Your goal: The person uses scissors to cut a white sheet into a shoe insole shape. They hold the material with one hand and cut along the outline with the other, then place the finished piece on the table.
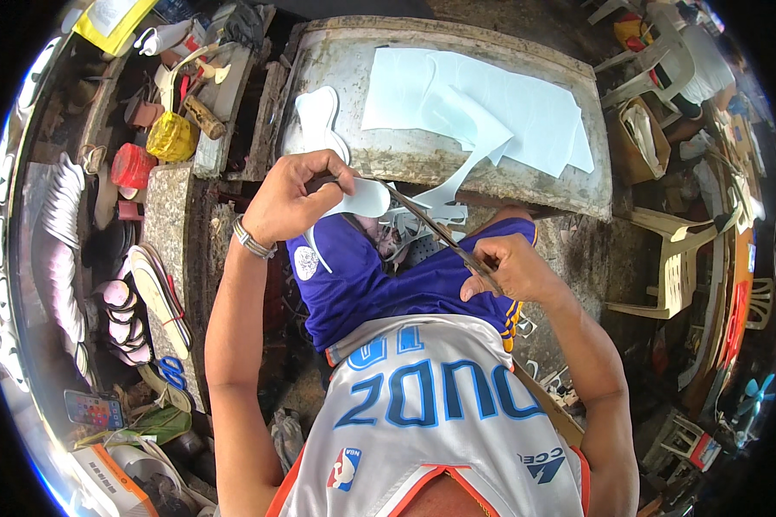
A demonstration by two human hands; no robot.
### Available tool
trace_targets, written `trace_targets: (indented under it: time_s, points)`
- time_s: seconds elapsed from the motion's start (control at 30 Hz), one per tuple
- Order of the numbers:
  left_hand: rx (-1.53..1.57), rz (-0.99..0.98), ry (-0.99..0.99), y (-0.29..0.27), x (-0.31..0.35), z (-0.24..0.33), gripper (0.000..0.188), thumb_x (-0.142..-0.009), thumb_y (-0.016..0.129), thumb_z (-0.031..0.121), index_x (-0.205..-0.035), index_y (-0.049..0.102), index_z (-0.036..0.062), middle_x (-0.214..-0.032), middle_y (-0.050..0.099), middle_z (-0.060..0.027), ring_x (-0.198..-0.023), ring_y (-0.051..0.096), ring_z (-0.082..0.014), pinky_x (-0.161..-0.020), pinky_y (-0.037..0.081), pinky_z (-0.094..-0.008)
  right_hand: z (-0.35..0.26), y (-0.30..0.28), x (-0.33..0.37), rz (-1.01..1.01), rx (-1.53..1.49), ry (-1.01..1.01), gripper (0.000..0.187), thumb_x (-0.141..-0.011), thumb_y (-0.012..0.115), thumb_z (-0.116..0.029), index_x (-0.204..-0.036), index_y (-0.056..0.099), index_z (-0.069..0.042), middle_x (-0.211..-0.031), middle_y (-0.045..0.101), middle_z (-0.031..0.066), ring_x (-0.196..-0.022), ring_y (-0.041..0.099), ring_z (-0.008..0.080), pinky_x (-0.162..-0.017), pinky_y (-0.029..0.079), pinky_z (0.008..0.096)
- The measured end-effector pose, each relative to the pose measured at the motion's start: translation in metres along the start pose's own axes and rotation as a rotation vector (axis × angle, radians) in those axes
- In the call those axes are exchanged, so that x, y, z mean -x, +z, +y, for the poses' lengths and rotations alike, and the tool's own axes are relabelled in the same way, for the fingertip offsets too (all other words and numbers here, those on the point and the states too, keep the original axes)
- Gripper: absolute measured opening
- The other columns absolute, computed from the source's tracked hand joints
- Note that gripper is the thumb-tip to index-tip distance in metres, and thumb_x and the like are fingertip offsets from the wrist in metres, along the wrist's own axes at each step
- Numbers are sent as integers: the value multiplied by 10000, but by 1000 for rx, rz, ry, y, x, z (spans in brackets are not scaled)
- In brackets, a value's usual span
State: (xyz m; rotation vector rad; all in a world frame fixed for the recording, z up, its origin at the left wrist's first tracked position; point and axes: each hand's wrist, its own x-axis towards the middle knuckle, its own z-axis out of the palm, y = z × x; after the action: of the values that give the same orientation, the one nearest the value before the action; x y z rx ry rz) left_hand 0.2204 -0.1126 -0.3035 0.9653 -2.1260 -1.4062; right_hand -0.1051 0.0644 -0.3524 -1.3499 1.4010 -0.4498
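Observation:
My left hand (306,194) pinches a white sole-shaped piece (369,200) of thin sheet, above my lap at the table's near edge. In my right hand (516,269) is a pair of long dark scissors (444,231), its blades pointing up and left to the rounded end of that piece. A pale strip of the same sheet (470,168) trails from near the blades up to the large white sheets (526,112) on the worn table (336,60). At the table's left lie cut sole shapes (317,116), stacked.
White offcuts (422,224) lie below the table edge, between my knees. To the left are a wooden bench (171,207), stacked soles (159,297), a yellow container (171,138) and a phone (93,409). Plastic chairs (668,258) and a cardboard box (640,142) stand on the right.

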Motion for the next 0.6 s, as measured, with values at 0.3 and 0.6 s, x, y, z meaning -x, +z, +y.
trace_targets:
  time_s: [0.3, 0.6]
  points:
    - [103, -109, -67, -2, -8, -11, 150, -883, 607, -16, -989, 713, -7, -961, 727, -16, -883, 628, -73, -828, 518, -255, 3, 1, -2, -17, -13, 31, 507, -723, 1010, -376, -719, 617, -55, -598, 539, -40, -576, 477, 50, -502, 346, 279]
    - [277, -38, -123, 8, 7, -60, 139, -955, 649, 6, -1089, 684, 10, -1034, 710, 8, -952, 639, -69, -867, 525, -254, 41, 23, -8, 125, -62, 232, 590, -742, 974, -488, -710, 620, -18, -591, 614, 59, -518, 623, 140, -489, 467, 334]
